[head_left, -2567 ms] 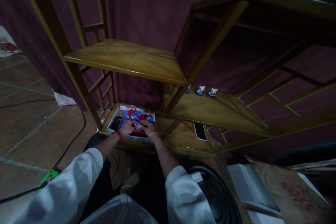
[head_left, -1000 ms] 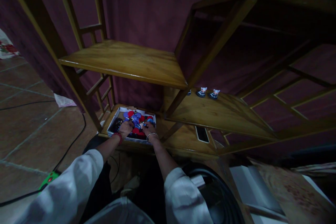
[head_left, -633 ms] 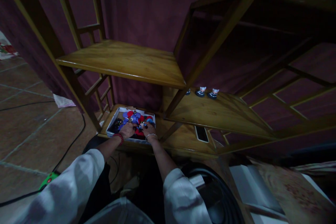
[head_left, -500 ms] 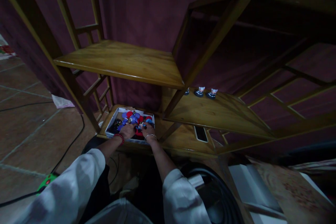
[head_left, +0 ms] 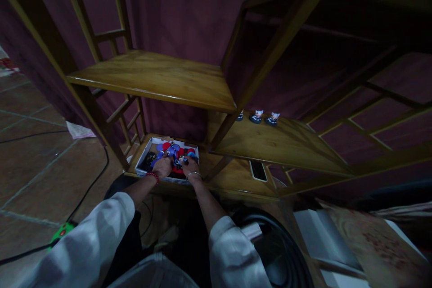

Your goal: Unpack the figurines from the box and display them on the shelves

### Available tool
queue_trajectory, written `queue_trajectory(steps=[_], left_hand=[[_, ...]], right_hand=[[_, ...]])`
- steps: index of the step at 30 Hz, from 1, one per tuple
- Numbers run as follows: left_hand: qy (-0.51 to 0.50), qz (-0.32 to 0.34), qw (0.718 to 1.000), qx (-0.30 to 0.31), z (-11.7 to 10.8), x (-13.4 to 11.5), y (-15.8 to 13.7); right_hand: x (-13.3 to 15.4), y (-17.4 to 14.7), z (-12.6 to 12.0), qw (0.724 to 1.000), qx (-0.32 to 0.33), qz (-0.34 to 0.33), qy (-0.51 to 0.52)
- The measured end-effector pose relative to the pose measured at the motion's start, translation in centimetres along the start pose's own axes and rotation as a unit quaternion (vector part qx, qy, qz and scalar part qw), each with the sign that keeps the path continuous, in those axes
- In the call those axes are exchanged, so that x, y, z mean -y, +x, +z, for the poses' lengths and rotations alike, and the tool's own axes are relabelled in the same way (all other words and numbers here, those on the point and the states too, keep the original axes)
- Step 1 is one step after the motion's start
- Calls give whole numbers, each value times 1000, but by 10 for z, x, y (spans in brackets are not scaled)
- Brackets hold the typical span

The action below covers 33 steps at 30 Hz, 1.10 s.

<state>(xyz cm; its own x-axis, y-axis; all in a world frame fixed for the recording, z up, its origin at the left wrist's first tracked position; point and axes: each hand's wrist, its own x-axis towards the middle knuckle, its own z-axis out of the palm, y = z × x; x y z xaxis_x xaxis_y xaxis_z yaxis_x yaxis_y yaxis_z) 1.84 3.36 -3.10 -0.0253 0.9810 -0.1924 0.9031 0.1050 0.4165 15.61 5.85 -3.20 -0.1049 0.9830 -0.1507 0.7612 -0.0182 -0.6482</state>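
A shallow white box of small red, blue, purple and black figurines sits on the low left shelf. Both my hands reach into it from the front. My left hand, with a red bead bracelet, is closed with its fingers bent down among the pieces; what they grip is hidden. Close beside it, my right hand, wearing a pale bangle, is closed on a small pale-and-dark figurine at its fingertips. Fine detail of the pieces is too small and dim to tell.
A wooden shelf board overhangs the box. Several small figurines stand on the right shelf. A phone lies on the lower board. Below right are a black round tub and pale cartons. A cable with a green socket crosses the floor.
My hands shift only slightly inside the box. The small figurine at my right fingertips shows a little more clearly now. The shelves and the other things stay put.
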Motion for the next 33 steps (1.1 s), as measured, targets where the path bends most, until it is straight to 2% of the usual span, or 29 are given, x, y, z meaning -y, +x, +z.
queue_trajectory(steps=[23,33], left_hand=[[-160,-107,981,-35,8,12,8],[-252,-110,961,-27,1,5,1]], right_hand=[[1,-6,-4,998,-39,-35,40],[0,-6,-4,997,-25,-40,63]])
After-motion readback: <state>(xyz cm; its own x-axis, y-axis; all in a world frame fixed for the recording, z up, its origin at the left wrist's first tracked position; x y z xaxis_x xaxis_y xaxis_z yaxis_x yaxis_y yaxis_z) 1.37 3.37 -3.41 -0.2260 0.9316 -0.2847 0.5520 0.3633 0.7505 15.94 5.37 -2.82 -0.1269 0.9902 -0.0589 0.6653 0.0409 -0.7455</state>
